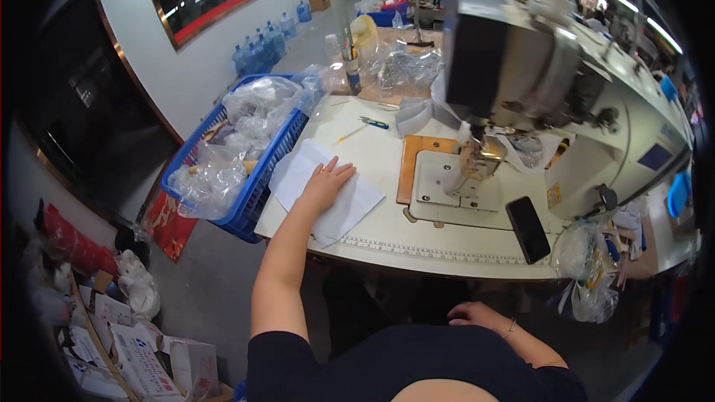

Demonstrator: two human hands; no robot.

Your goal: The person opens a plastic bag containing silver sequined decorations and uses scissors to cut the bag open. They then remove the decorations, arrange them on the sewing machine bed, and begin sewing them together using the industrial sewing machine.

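Observation:
My left hand [328, 187] lies flat with its fingers spread on a stack of thin white sheets [359, 211], at the left part of the sewing machine table [417, 251]. Whether the sheets are paper or cloth I cannot tell. My right hand [480, 316] rests low over my lap, off the table's front edge. Its fingers are loosely bent and partly hidden, and I see nothing in them. Right of the sheets stands a large sewing machine [633, 115] with a metal needle plate [436, 179] beneath its head.
A black phone [527, 230] lies at the table's right front. A small cutter [375, 123] and a yellow stick [350, 135] lie behind the sheets. Left of the table is a blue basket [248, 214] of clear plastic bags. Cardboard boxes [141, 350] sit on the floor.

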